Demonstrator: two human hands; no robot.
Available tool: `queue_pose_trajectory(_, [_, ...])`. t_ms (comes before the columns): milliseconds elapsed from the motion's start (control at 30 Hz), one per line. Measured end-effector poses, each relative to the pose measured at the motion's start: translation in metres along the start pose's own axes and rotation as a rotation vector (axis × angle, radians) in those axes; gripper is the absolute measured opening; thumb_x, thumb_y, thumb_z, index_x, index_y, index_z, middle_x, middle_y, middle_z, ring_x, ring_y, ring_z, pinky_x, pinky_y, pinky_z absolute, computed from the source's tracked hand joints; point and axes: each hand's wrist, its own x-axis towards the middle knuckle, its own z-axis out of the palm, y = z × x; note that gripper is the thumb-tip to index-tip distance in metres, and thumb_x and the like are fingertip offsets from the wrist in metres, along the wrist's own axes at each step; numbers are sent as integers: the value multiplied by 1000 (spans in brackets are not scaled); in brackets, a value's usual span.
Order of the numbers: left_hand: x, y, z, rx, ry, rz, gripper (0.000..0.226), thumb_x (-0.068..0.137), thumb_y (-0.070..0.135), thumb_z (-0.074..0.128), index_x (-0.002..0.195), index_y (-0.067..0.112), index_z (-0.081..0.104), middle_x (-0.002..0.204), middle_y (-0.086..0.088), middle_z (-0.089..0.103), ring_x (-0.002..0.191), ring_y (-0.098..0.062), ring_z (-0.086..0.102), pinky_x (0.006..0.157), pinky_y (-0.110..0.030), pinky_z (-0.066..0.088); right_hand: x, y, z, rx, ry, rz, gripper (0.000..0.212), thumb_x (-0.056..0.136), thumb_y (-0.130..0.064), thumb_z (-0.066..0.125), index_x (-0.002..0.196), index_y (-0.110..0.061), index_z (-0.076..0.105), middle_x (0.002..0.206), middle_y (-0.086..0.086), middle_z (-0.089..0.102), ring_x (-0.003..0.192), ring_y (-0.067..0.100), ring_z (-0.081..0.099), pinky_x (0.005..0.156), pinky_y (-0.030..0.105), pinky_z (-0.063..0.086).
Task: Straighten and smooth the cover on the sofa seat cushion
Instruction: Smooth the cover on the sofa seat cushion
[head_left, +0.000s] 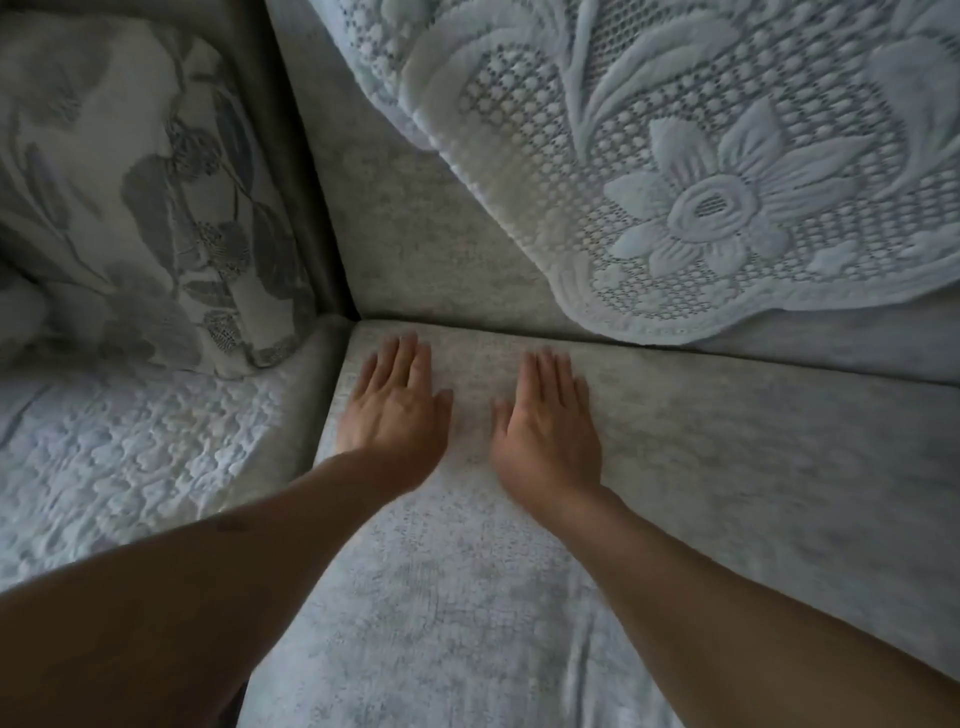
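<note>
Left hand: the left hand (397, 415) lies palm down on the cover (467, 597) near the back left corner of the seat cushion; its fingers (402, 358) are straight and close together, flat on the fabric, gripping nothing
Right hand: the right hand (550, 431) lies palm down just beside the left, a strip of cover between them; fingers straight, thumb spread toward the other hand, holding nothing
Cover: pale grey mottled fabric spread over the seat cushion, running from the bottom of the view up to the seam at the backrest (415, 244); it looks flat under and around the hands; a few soft creases show low in the view, near the right forearm
Lace throw: a white lace throw (701, 182) with a flower pattern hangs over the backrest, its scalloped edge ending just above the seat seam
Neighbouring seat: a floral-print pillow (145, 197) leans in the left corner; below it lies a white quilted cover (130, 457), beside the cushion's left edge
</note>
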Motion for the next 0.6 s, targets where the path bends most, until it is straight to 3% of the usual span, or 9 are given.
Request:
queue_pose_trajectory(133, [40,-14,-14,3,198,52,68,110,45,19,168,12,2,177,-5,-4,162,-17,-9,131,-36,-8,40,-26,-6,41,275,-49,67,110,-42,23,165,-5,12,174,13,8,162,26,-2,131,43,0])
queue_pose_trajectory(200, [52,-19,-6,-12,214,55,68,110,43,17,168,11,5,177,-6,-1,163,-18,-6,131,-34,-8,54,-30,4,27,334,-46,66,111,-41,24,165,-4,15,174,14,10,162,27,1,131,43,2])
queue_pose_trajectory(333, [49,-26,32,-3,127,110,74,105,49,5,168,11,13,177,-6,5,163,-18,-4,131,-35,-6,61,-20,45,-107,44,-35,67,110,-45,13,166,-9,5,175,8,-2,161,21,-7,130,44,-4])
queue_pose_trajectory(600, [48,-24,30,6,81,90,67,110,46,9,169,15,5,177,0,-3,162,-14,-12,131,-35,-8,59,-20,48,-149,45,-30,68,109,-47,9,166,-10,8,175,8,3,161,21,-5,130,46,-1])
